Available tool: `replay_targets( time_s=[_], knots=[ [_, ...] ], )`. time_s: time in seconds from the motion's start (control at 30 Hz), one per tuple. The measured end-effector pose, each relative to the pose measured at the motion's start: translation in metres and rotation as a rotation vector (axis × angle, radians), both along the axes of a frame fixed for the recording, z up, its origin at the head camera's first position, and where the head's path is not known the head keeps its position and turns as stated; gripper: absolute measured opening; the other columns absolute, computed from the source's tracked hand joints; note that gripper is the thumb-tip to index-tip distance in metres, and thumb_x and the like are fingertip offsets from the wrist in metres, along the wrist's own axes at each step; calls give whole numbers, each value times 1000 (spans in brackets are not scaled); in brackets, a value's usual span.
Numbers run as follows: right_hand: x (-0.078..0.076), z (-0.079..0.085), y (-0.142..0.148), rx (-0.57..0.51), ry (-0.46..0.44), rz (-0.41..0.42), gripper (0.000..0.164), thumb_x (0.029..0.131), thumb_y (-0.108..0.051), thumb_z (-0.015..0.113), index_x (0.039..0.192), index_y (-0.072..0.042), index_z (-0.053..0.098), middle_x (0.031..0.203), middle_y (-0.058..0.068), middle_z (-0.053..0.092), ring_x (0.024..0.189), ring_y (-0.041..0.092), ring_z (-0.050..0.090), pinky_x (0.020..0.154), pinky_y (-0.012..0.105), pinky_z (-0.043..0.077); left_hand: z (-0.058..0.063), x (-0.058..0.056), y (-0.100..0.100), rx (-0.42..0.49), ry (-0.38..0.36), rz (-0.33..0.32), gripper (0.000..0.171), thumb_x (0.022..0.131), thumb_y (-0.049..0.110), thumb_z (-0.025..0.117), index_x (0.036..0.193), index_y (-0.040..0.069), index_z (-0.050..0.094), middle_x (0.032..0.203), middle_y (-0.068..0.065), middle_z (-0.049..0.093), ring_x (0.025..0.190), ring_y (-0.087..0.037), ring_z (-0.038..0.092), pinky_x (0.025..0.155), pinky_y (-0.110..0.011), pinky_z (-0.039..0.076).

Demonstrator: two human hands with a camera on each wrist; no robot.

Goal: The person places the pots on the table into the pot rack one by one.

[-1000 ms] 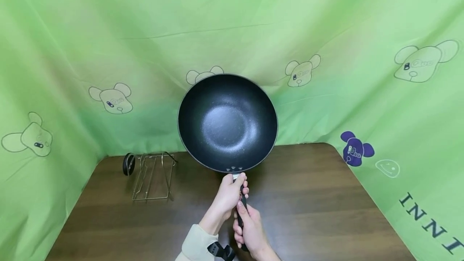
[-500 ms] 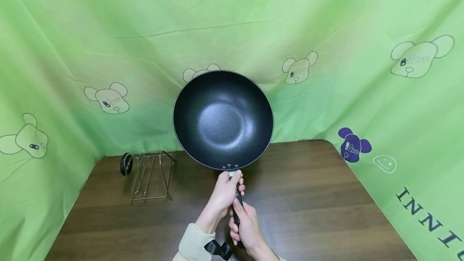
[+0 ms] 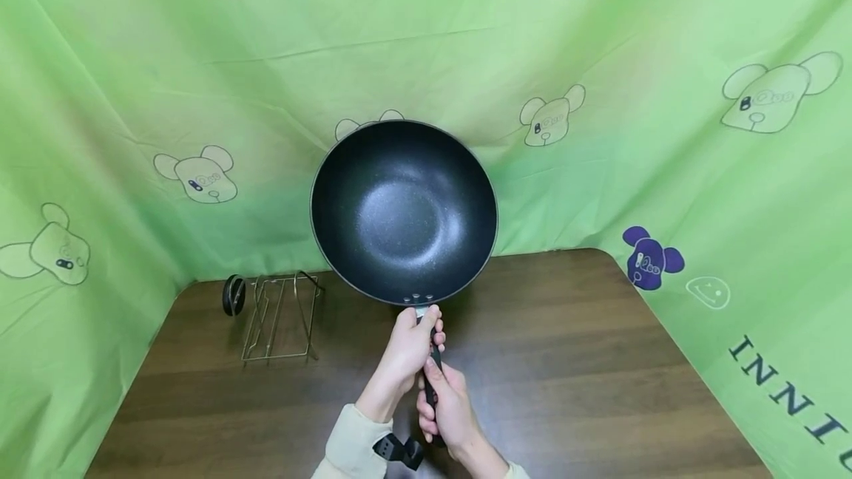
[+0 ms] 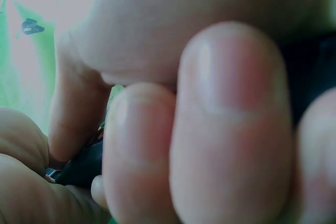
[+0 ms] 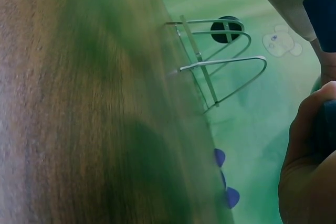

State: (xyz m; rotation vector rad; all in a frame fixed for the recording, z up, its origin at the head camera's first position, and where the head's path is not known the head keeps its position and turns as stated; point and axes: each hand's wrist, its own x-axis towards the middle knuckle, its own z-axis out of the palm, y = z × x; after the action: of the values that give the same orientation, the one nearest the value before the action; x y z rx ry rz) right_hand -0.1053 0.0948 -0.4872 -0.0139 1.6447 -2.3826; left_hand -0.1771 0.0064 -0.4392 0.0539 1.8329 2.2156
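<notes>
**A wok [image 3: 402, 213] on one long handle [image 3: 430, 393], gripped twice**

The wok is in front of the person, near the middle of the head view, and its dark inside faces back to the camera. It covers part of the green cloth [image 3: 399, 28] and of the far edge of the wooden table [image 3: 586, 361]. Its underside is hidden, so I cannot tell if it touches anything there.

The left hand [image 3: 409, 342] grips the handle close to the bowl, probably because most of the weight lies at that end. The right hand [image 3: 449, 409] grips the same handle lower, perhaps to steady the tilt. Both hands have their fingers curled round it, and both thumbs lie along the upper side, pointing toward the bowl.

The left forearm, in a pale sleeve [image 3: 351, 438], comes up from the lower left; the right forearm comes from the lower right, so the wrists lean toward each other.

A wire rack [image 3: 282, 356] stands on the left part of the table, well apart from the hands. A black disc [image 3: 234, 296] is just beside it; what it belongs to is unclear.
</notes>
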Motion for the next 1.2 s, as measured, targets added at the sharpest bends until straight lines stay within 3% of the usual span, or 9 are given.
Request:
replay_targets(
  time_s=[0.4, 1.2],
  knots=[
    [-13, 5, -3, 4, 38, -25, 46, 106, -47, 45, 86, -6, 42, 48, -5, 36, 33, 5, 35, 31, 24, 33, 13, -10, -1, -2, 29, 18, 17, 108, 18, 47, 98, 4, 51, 71, -2, 50, 60, -13, 51, 60, -23, 46],
    [-6, 4, -9, -36, 15, 50, 46, 107, -46, 41, 84, -7, 41, 48, -7, 36, 33, 4, 36, 32, 23, 35, 11, -3, -5, -10, -11, 65, 16, 108, 13, 46, 101, -1, 50, 73, -2, 49, 60, -11, 49, 60, -24, 47]
  ],
)
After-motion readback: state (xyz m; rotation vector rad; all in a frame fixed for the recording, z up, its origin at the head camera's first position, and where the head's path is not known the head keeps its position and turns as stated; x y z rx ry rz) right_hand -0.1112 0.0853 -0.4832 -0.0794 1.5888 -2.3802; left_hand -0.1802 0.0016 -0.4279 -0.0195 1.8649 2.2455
